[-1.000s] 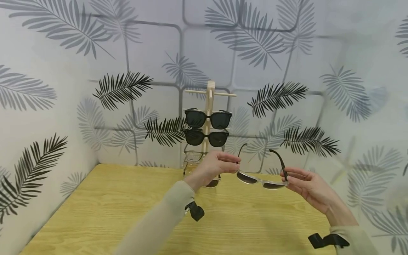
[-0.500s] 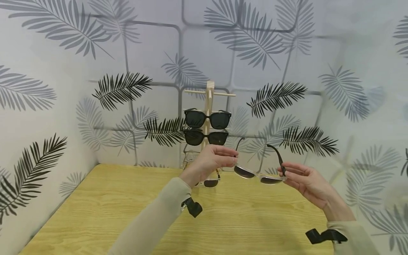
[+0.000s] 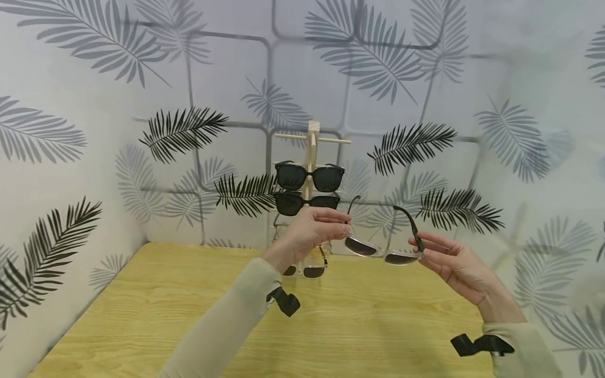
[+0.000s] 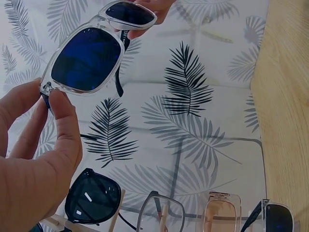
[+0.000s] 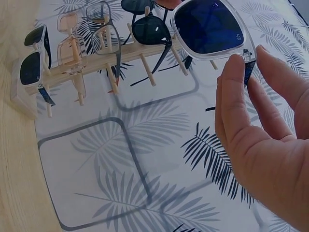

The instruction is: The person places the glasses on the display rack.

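Observation:
Between both hands hangs a pair of sunglasses with a clear frame, dark lenses and dark temples, raised above the table to the right of the rack. My left hand pinches it at the hinge corner on its left side. At the opposite hinge, my right hand pinches the other corner between thumb and fingers. In the head view the temples stand unfolded, pointing toward the wall. Both wrist views show a clear-framed lens close up, the left one and the right one. My left hand partly hides the rack's lower glasses.
A wooden eyewear rack stands at the table's back edge, its top crossbar bare. Black sunglasses hang on the upper bars. Lower down are grey-framed glasses, peach-tinted glasses and clear-framed sunglasses. A leaf-patterned wall rises behind the wooden table.
Both hands have lifted the sunglasses slightly and brought them a little to the left, nearer the rack. Their grip on the two corners is unchanged.

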`<state>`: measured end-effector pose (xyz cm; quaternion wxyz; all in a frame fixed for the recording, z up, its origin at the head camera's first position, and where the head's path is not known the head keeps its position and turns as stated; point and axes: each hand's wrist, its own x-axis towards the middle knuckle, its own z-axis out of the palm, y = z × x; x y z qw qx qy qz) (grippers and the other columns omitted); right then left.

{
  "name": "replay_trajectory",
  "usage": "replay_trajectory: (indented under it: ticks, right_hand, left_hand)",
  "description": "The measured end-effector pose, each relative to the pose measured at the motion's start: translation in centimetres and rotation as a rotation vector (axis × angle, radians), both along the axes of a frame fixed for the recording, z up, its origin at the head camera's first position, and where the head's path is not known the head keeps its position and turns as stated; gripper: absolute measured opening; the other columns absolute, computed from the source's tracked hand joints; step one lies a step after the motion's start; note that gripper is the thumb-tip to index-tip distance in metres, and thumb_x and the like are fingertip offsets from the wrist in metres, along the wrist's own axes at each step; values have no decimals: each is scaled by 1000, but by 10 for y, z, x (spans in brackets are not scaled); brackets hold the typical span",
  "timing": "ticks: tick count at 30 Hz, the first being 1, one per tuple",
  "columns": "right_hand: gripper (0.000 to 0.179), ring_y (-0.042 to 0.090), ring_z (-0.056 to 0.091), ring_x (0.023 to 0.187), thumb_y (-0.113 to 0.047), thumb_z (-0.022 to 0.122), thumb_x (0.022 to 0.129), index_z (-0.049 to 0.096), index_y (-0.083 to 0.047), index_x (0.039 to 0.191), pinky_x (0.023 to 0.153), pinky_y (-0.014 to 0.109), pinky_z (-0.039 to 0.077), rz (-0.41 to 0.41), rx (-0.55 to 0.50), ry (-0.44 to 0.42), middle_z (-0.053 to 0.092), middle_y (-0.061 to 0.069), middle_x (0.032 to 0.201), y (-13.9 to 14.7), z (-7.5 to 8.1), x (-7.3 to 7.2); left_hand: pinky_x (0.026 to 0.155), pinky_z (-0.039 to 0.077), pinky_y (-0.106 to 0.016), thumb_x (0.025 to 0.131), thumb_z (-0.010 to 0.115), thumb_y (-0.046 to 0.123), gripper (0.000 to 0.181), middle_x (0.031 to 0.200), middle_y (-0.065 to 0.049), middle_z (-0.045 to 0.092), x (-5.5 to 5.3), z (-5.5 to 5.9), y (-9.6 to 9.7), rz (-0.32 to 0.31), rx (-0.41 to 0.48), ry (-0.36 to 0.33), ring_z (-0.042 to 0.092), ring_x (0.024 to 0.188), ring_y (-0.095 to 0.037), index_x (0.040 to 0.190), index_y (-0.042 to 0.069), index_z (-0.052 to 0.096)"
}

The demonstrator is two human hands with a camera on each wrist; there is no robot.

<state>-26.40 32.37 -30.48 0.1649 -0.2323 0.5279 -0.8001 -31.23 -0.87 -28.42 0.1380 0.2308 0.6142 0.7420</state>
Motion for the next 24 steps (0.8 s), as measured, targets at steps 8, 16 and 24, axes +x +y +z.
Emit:
replay_trajectory:
  ticks: [8,16,24]
  right_hand:
    - [46,15,63,116,11,36,102,61,-10,135,95,25,53,35,-37,32,65,5,130,0,7,0]
    - [45,13,63,114,11,38,101,62,-12,133,93,23,54,-11,-26,37,66,4,128,-5,15,0]
    - [44,15,64,114,12,39,100,64,-9,130,95,25,53,-16,-44,40,67,7,126,-17,26,-4]
  left_hand:
    - [90,56,-29,90,67,-2,33,107,-8,70,3,10,1,4,40,-18,68,88,-13,122,-7,64]
    - [100,52,-35,90,71,6,33,122,-15,68,5,19,-3,43,-21,47,69,98,-13,122,3,68]
    - [104,49,-39,90,69,3,34,125,-17,67,4,27,-12,61,16,50,68,102,-15,124,1,66]
